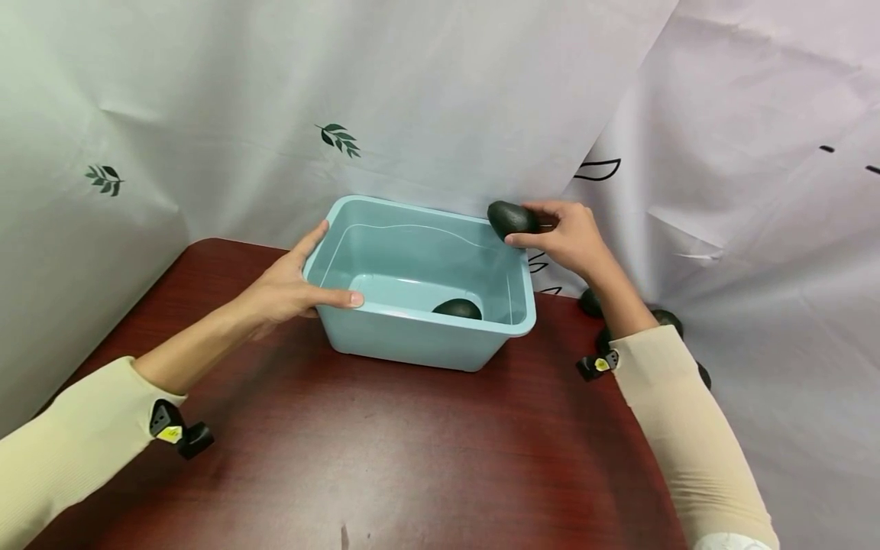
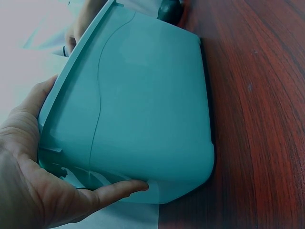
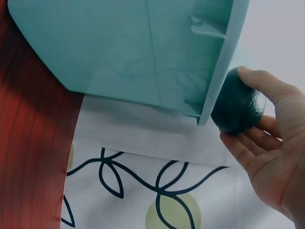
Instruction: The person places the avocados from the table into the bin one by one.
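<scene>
The right hand (image 1: 567, 237) pinches a dark green, egg-shaped, pebbly-skinned avocado (image 1: 509, 219) between thumb and fingertips, partly closed round its right end, at the tub's far right corner; whether it touches the rim is hard to tell. The left hand (image 1: 292, 279) is spread wide at the near left corner of the pale blue, rectangular plastic tub (image 1: 406, 336), thumb and index finger laid straight along the rim. A second avocado (image 1: 459, 308) lies inside the tub, between the hands, and more dark fruit (image 1: 667, 321) sits beyond the right forearm by the edge of the reddish-brown wooden counter (image 1: 385, 443). The avocado looks firm, fairly light and liable to bruise, its rounded skin perhaps slippery, so hold it gently round its fattest part. The tub seems light and slightly flexible, best steadied by its rim.
</scene>
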Demonstrator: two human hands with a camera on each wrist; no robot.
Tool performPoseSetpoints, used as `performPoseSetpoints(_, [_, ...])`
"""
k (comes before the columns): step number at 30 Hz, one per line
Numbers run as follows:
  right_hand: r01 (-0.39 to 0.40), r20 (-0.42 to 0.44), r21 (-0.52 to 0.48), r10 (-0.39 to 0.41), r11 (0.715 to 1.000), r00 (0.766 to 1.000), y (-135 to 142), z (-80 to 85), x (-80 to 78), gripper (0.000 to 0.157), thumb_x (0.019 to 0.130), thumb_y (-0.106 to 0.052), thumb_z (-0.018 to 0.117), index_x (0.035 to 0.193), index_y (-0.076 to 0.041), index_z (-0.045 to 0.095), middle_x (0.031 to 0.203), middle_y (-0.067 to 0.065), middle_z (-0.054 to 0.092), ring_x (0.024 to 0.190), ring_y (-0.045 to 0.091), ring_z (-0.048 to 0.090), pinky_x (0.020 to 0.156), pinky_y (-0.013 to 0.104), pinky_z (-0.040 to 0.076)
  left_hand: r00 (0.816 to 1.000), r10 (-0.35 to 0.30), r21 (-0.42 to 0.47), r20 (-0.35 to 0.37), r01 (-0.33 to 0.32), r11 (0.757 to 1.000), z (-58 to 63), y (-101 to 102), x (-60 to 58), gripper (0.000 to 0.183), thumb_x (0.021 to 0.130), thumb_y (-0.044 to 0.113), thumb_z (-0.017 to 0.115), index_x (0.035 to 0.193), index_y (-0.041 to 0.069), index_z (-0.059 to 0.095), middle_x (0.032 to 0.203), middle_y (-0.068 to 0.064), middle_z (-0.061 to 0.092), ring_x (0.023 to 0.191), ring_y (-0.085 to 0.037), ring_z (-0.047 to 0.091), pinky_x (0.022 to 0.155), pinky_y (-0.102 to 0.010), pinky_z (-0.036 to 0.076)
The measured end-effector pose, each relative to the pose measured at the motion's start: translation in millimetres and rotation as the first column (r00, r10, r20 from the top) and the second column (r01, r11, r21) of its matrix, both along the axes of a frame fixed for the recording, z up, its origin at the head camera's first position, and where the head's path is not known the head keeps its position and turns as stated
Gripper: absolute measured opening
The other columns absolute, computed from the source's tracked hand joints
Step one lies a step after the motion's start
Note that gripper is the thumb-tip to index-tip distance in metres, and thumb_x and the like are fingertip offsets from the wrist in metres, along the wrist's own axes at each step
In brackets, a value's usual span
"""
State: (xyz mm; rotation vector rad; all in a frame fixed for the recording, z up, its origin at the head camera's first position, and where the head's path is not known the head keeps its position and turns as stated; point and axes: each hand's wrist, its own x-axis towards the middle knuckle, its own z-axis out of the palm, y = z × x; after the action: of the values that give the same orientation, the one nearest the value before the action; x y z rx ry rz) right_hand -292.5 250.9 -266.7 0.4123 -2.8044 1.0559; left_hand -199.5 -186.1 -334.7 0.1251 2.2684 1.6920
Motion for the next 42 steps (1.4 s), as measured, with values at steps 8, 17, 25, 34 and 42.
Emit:
performPoseSetpoints(8, [-0.033,0.032,-0.008,0.033,0.999,0.999,-8.0,-5.6,-2.1,0.074,0.088,-0.037,0.098,0.152,-0.011,0.072,0.148,0.015,0.076,0.134,0.032,0.077,0.099,0.03,0.061,1.0,-0.004,0.011,0.007,0.004,1.0,0.9,1.2,1.6,0.141,0.089,0.033,0.1,0.178,0.054,-0.008,0.183,-0.009,0.03,0.147,-0.037,0.056,0.107,-0.051,0.063])
performPoseSetpoints(17, [-0.08,0.002,-0.014,0.08,0.997,0.997,-14.2,-12.0,-4.9,0.07,0.088,-0.028,0.099,0.15,-0.007,0.073,0.145,0.016,0.077,0.128,0.034,0.08,0.104,0.046,0.065,1.0,-0.004,0.028,0.002,0.004,1.0,2.0,3.4,2.2,0.14,0.089,0.032,0.099,0.178,0.055,-0.006,0.181,-0.01,0.032,0.146,-0.038,0.056,0.105,-0.051,0.064])
performPoseSetpoints(25, [-0.097,0.019,0.007,0.097,0.995,0.995,-17.3,-16.5,-5.7,0.073,0.088,-0.03,0.099,0.152,-0.007,0.072,0.146,0.017,0.076,0.129,0.036,0.079,0.106,0.053,0.064,1.0,-0.002,0.02,0.003,0.002,1.0,2.4,3.2,3.4,0.14,0.089,0.033,0.099,0.178,0.054,-0.007,0.181,-0.01,0.031,0.146,-0.038,0.055,0.103,-0.049,0.064])
performPoseSetpoints(34, [-0.096,0.029,0.035,0.095,0.995,0.995,-20.1,-16.5,-6.2,0.075,0.086,-0.03,0.1,0.152,-0.007,0.071,0.148,0.018,0.075,0.131,0.037,0.078,0.108,0.055,0.062,1.0,-0.003,0.025,0.001,0.003,1.0,1.6,2.7,3.4,0.139,0.089,0.033,0.1,0.177,0.056,-0.006,0.181,-0.009,0.033,0.145,-0.038,0.056,0.104,-0.049,0.064])
performPoseSetpoints(42, [-0.108,0.062,0.009,0.107,0.994,0.992,-20.3,-14.0,-3.5,0.074,0.09,-0.031,0.097,0.154,-0.004,0.069,0.153,0.017,0.073,0.141,0.036,0.073,0.119,0.053,0.058,1.0,-0.003,0.027,0.002,0.003,1.0,1.8,3.0,3.6,0.14,0.089,0.032,0.099,0.178,0.054,-0.006,0.18,-0.011,0.032,0.145,-0.039,0.055,0.1,-0.047,0.065])
